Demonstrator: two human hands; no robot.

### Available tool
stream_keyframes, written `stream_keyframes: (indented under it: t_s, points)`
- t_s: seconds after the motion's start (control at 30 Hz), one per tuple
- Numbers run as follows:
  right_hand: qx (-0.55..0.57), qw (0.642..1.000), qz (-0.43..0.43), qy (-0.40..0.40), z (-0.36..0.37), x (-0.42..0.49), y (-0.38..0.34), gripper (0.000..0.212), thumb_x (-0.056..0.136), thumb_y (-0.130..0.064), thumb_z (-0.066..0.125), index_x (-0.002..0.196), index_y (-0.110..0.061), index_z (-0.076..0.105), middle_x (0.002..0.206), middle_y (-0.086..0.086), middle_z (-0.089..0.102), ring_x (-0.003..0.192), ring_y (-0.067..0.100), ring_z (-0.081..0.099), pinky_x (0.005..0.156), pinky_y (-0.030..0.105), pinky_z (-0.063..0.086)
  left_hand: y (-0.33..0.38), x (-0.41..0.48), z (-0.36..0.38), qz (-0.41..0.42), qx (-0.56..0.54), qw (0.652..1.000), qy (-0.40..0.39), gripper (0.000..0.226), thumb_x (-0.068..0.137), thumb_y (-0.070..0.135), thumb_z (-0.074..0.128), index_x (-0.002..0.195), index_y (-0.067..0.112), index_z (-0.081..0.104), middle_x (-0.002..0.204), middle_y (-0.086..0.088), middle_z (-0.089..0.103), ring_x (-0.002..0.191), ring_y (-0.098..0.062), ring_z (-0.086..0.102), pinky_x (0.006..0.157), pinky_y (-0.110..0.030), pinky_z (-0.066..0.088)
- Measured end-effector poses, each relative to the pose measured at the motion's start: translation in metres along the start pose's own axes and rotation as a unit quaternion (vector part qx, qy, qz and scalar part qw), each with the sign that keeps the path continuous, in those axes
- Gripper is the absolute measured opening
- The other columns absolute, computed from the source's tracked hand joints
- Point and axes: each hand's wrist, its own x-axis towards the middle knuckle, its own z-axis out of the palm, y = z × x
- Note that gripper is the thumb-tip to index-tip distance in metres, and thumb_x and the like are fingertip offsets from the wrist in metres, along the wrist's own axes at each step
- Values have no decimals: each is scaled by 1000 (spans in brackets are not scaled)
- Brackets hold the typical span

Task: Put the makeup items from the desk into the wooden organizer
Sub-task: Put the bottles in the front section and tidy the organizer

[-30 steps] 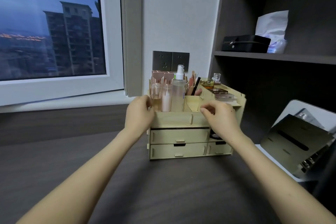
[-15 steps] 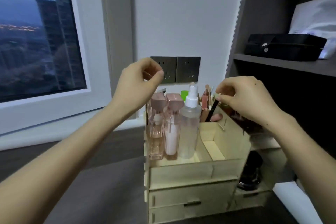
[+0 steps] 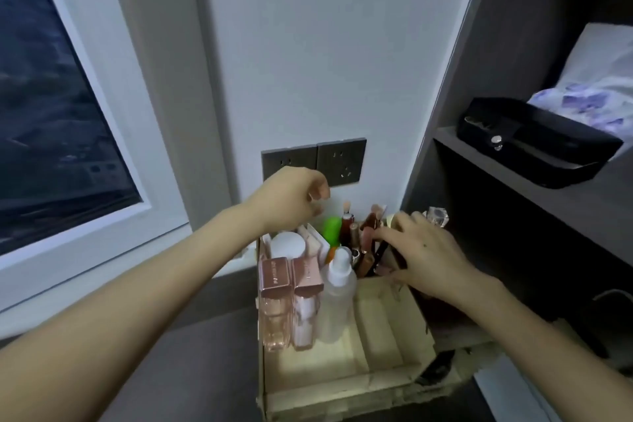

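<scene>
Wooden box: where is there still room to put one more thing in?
The two narrow slots right of the clear spray bottle are bare, and so is the floor in front of the pink bottles. The back of the wooden organizer is crowded: brushes and pencils stand packed where the right hand reaches.
</scene>
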Motion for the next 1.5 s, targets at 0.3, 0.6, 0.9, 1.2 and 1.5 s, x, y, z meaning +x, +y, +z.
stream_keyframes:
  t_s: [0.3,0.6,0.9,1.2,1.5]
  points:
    - [37,994,-34,-96,-4,15,2,32,88,-31,58,119,-23,61,117,1,56,116,23,42,87,36,42,16,38,14,-17,93,986,-136,37,79,20,64,116,14,62,112,-5,67,101,-24,62,84,-31,51]
    - [76,991,-102,-34,-3,22,10,25,90,-17,52,112,-12,64,110,9,62,107,26,50,80,39,43,26,62,27,-3,120,975,-189,39,82,14,59,120,21,58,111,-2,69,108,-25,60,83,-29,44]
    - [163,985,-31,36,1,44,12,35,91,-19,54,124,-25,59,104,9,67,99,28,59,82,34,47,23,79,34,5,40,981,-189,24,83,7,63,105,14,69,107,-6,70,99,-22,63,79,-21,43]
    - [255,954,84,134,2,25,4,39,83,-16,67,120,-27,63,100,-1,69,95,21,61,79,29,45,15,81,27,-19,-1,978,-209,29,80,-1,60,106,9,67,103,-9,71,99,-20,64,77,-18,42]
    - [148,986,-5,82,21,1,-36,49,51,-24,87,97,-18,72,74,0,70,68,24,66,54,27,53,5,74,25,-21,-48,983,-178,32,80,-9,52,102,7,69,98,-11,72,86,-17,65,66,-11,40]
